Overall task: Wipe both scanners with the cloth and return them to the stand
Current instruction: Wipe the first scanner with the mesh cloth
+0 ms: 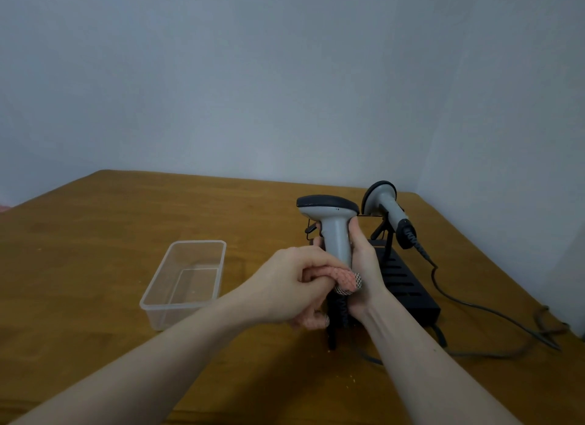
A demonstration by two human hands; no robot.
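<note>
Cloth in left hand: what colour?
Pink cloth, with a black-and-white checked edge; head view.

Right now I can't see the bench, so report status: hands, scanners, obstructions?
Right hand grips scanner; left hand rubs cloth on handle. Second scanner on stand. Nothing blocking.

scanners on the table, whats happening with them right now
A person is cleaning one scanner. The right hand grips its handle and holds it upright in front of the stand, while the left hand presses a bunched pink cloth against the lower handle. The second scanner sits on the stand, its cable trailing across the table. A clear tub sits to the left, untouched.
</note>
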